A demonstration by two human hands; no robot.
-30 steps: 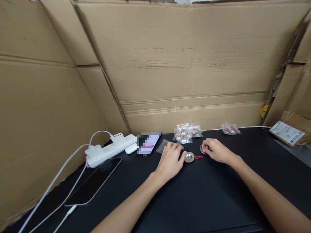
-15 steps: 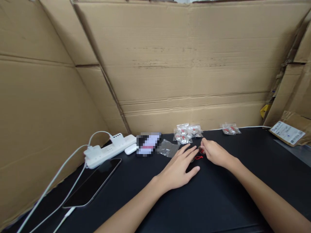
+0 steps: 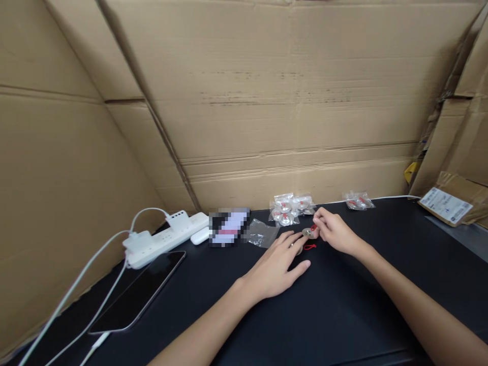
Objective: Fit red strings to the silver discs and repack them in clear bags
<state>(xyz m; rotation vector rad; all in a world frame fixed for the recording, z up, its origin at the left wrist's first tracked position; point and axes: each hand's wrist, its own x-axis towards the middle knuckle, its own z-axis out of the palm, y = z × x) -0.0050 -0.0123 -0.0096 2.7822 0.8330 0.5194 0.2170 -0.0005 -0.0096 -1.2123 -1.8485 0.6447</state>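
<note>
My left hand (image 3: 280,267) lies flat on the black table (image 3: 343,305), fingers spread, its fingertips over a small silver disc that is mostly hidden. A red cord (image 3: 309,247) lies just right of those fingertips. My right hand (image 3: 333,231) is closed in a pinch on a second small silver disc (image 3: 308,233) with a red cord, lifted slightly above the table. An empty clear plastic bag (image 3: 261,234) lies left of my left fingertips.
Several small clear bags with discs (image 3: 287,209) sit by the cardboard wall (image 3: 290,101), with another bag (image 3: 356,201) further right. A white power strip (image 3: 163,236), a white earbud case (image 3: 200,235), a dark phone (image 3: 139,290) and a labelled parcel (image 3: 446,205) are also here.
My left hand slid right off the plastic bag and flattened over the disc on the table. My right hand lifted its disc by a pinch. The camera tilted slightly.
</note>
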